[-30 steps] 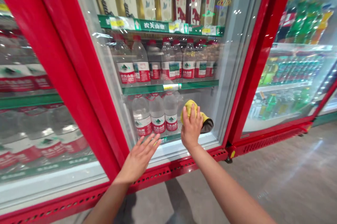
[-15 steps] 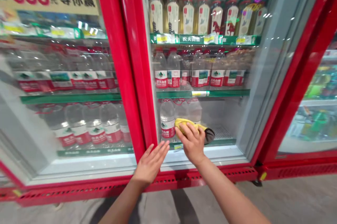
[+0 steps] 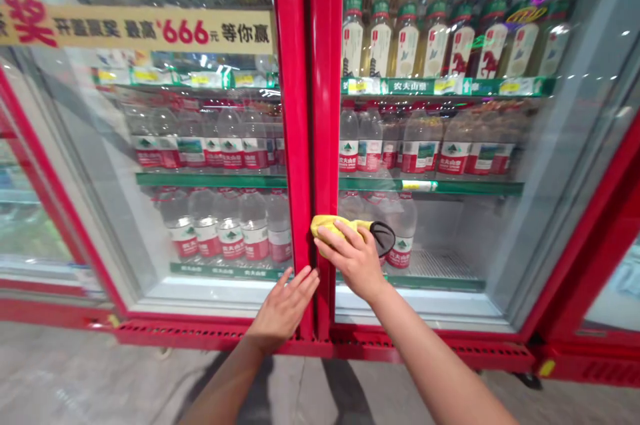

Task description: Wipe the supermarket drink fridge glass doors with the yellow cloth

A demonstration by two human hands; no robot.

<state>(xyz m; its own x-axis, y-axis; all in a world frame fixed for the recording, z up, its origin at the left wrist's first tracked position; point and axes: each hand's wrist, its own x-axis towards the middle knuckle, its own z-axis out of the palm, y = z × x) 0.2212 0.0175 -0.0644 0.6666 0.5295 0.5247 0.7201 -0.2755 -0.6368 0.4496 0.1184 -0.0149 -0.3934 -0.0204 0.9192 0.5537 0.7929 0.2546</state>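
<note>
- Right hand (image 3: 356,264): clamped on a yellow cloth (image 3: 331,228), which is pressed to the glass door (image 3: 445,225) just right of the red door mullion (image 3: 311,145).
- Left hand (image 3: 284,310): open, fingers apart, just left of the mullion.
- Water bottles (image 3: 401,238): shelved behind the glass, right of the mullion.

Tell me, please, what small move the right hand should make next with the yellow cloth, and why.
I would probably draw the yellow cloth back rightward across the glass door. The right hand holds it against the glass, and its tip already meets the red door frame, so there seems little room left that way.
</note>
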